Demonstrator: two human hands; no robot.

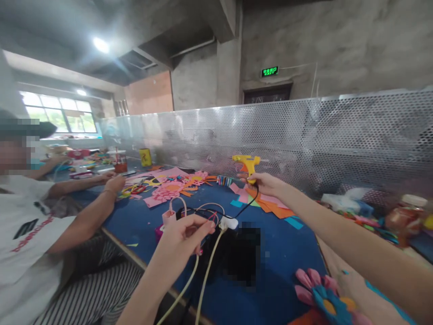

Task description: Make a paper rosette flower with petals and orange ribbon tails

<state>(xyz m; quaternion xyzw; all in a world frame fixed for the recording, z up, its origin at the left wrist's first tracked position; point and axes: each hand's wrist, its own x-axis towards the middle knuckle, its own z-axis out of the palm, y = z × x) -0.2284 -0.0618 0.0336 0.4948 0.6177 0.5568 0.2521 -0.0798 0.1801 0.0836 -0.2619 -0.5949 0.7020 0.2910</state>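
My right hand [265, 183] is wrapped round the handle of a yellow hot glue gun [249, 163], held up over the far part of the table with its black cord hanging down. Closer to me, my left hand [189, 234] is closed in a pinch, thumb and forefinger together. A thin bit of red shows at those fingertips, too small to name. Just beyond them lies a white plug [228, 223] with pale cables. A pink charger-like block [169, 217] stands partly behind my left hand.
Pink paper flowers [167, 189] lie on the blue table [270, 293], with coloured sheets [270, 205] below my right hand. A pink and blue flower [324, 298] sits near right. A co-worker [30, 230] sits at left. A perforated metal panel [270, 131] borders the back.
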